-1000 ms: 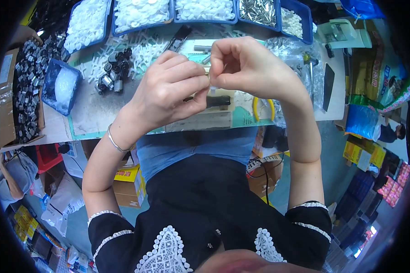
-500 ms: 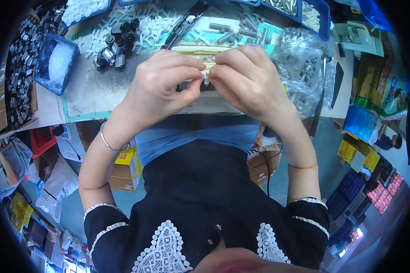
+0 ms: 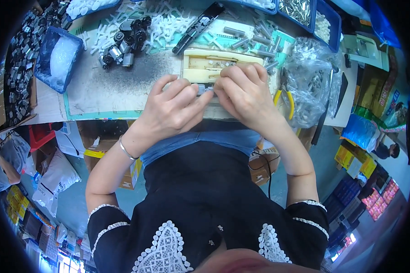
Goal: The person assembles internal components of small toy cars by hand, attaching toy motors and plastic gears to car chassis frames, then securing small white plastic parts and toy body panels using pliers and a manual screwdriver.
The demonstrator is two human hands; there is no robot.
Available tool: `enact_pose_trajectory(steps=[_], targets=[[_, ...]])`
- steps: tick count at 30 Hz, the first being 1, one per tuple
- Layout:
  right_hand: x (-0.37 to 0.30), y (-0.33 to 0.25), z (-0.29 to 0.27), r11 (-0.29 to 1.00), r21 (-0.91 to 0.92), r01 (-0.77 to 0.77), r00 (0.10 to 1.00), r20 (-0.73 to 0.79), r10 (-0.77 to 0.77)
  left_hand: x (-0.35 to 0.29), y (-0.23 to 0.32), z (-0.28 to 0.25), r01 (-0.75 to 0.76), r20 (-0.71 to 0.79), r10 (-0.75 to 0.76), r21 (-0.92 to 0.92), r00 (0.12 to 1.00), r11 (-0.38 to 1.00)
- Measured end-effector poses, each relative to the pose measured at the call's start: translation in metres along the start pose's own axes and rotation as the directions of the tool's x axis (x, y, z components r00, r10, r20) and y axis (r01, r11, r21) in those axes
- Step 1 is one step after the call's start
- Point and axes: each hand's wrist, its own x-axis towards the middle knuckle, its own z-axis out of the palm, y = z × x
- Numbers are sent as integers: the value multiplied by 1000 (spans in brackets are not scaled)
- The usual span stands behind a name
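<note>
Student: Hands meet near the front of the worktable (image 3: pixel 91 102). How do their fingers stand?

Tutor: Those of the left hand (image 3: pixel 175 107) are loosely curled, with one finger stretched toward its partner. Those of the right hand (image 3: pixel 243 93) are bent, the tips drawn nearly together. Whether either set grips anything cannot be told, since the tips crowd over the spot.

Student: Where is the work itself?

Tutor: A small grey part (image 3: pixel 201 88) shows just beside the fingertips, at the near edge of a cream slotted fixture (image 3: pixel 195 66). The fixture lies flat, its long side facing the wearer, presumably so that both hands can approach together from either side.

Student: And the surrounding items?

Tutor: Grey cylinders (image 3: pixel 234 31) and white branched pieces (image 3: pixel 168 27) lie loose beyond the fixture, probably to be within easy reach. A black slotted strip (image 3: pixel 197 29) rests obliquely among them. Yellow-handled pliers (image 3: pixel 290 104) lie to the right, handles toward the wearer, an arrangement that would suit a quick pick-up.

Student: Why the blue trays (image 3: pixel 313 20) at the far edge?

Tutor: Their walls likely keep small pieces sorted, while a clear plastic bag (image 3: pixel 305 86) encloses more grey pieces beside the pliers.
</note>
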Motion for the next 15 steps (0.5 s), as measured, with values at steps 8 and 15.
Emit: enact_pose_trajectory(steps=[8, 15], targets=[[26, 44, -48, 984, 96, -148, 952, -255, 168, 22, -2, 5, -22, -59, 20, -43, 998, 999], [49, 158, -62, 734, -554, -394, 913, -143, 382, 60, -26, -28, 160, -277, -168, -51, 946, 986]])
